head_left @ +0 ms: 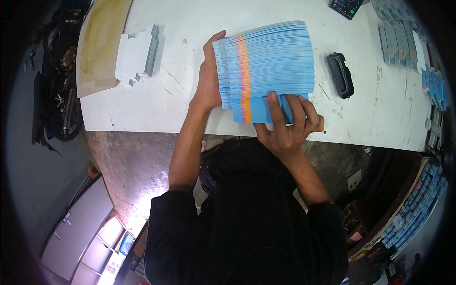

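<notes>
A thick, fanned-out stack of flat blue cartons [275,59] with an orange and pink band lies on the white table in front of me. My left hand [209,80] grips the stack's left end, its palm against the short edges and some fingers hidden behind. At the near edge, my right hand [289,126] has its bent fingers on the face of the nearest carton, which shows more of its flat side than the others. Its thumb sits at that carton's lower edge.
A black oblong case [340,76] lies right of the stack. White cut-out cartons [137,54] rest by a brown board [99,47] at left. Grey bundles [399,45], blue bundles [433,88] and a black keypad device [348,7] are at far right. The table's near edge [152,131] runs below my hands.
</notes>
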Demonstrator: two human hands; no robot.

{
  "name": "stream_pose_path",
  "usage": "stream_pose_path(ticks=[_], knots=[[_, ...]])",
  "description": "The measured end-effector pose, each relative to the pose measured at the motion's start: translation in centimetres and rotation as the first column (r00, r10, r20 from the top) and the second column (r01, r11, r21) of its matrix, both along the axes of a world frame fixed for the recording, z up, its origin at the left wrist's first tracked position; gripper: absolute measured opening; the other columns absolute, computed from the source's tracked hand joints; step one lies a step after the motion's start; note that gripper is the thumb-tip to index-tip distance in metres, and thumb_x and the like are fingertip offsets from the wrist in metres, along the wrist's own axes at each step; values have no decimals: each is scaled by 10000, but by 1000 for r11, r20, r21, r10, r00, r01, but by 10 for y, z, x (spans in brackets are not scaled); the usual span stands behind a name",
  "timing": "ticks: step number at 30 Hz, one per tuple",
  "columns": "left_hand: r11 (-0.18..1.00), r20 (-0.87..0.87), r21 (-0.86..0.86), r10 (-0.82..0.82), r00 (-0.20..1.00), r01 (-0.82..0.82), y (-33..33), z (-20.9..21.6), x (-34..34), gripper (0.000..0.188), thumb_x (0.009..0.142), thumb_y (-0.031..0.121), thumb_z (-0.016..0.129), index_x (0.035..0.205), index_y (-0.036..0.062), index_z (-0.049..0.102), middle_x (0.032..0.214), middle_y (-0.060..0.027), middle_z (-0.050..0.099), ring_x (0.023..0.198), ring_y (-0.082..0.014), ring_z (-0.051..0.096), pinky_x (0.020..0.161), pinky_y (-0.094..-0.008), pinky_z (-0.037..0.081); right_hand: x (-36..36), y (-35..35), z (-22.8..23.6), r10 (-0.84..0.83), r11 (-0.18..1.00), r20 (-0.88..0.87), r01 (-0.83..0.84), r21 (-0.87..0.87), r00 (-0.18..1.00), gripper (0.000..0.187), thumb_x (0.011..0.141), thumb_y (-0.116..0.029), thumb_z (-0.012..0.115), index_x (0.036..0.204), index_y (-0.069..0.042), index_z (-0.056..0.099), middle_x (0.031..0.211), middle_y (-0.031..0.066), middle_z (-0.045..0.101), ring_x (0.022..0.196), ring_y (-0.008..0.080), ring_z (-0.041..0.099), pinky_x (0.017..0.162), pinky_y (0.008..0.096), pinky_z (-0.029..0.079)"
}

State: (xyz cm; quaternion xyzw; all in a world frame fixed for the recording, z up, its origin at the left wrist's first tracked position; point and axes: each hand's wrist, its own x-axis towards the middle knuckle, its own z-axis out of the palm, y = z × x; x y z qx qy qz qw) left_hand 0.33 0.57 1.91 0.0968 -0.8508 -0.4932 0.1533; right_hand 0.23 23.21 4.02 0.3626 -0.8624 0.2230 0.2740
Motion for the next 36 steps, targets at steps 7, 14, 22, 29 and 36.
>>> stream_pose_path(ticks=[7,14,22,29,36], knots=[[1000,-4,-10,-2,1000,2,0,0,0,1158,697,267,906,1588,106,183,1332,-310,628,1188,-460,666,1036,-476,537,1,0,1,5,1000,16,-5,-9,1000,517,954,-454,664,1399,-191,664,1308,39,607,1265,247,401,978,484,199],[997,20,77,-12,1000,11,0,0,0,1109,739,248,881,1591,94,187,1323,-283,624,1171,-405,673,1012,-463,545,0,1,15,30,1000,25,-30,0,999,503,855,-426,773,1275,-155,722,1246,96,543,1256,297,393,1013,511,246],[839,139,523,88,986,-149,8,13,-3,1094,796,250,874,1610,76,165,1428,-237,532,1271,-322,592,1072,-439,485,-11,-2,20,19,999,9,-20,47,1000,344,853,-209,653,1196,-207,679,1297,73,607,1253,285,534,1098,607,176],[917,23,399,-21,1000,10,4,1,0,1280,707,277,946,1620,58,74,1468,-216,489,1366,-317,509,1151,-444,408,-21,3,24,69,998,-57,-68,11,996,274,878,-167,674,1145,-181,737,1169,17,685,1185,222,593,961,510,270],[975,-1,194,-111,994,109,-1,-1,2,1309,693,251,950,1602,39,33,1433,-195,489,1329,-323,518,1164,-458,376,-22,51,85,104,994,8,-104,13,995,267,839,-168,696,1099,-134,743,1102,34,698,1066,227,645,962,515,272]])
